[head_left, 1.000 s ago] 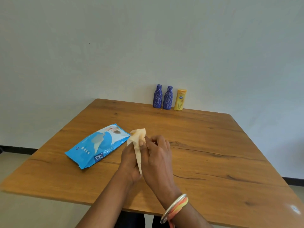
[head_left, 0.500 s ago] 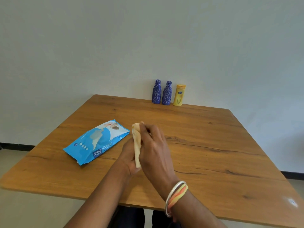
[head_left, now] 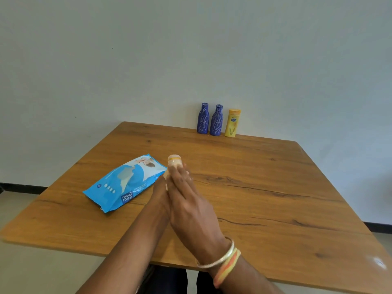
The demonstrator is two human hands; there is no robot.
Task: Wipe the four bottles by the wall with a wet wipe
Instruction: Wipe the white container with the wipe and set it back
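Table [head_left: 275, 177]: three bottles [head_left: 216, 120] at far edge; right hand [head_left: 191, 204] covers small bottle [head_left: 174, 159].

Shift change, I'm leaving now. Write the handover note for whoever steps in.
Right hand: straight fingers press the wet wipe against the small bottle.
Left hand: behind it, grip hidden.
By the wall: left blue bottle, right blue bottle, yellow bottle, all upright.
Wipe pack lies on the table.
Done: none for certain.
To do: finish this bottle, then those three.
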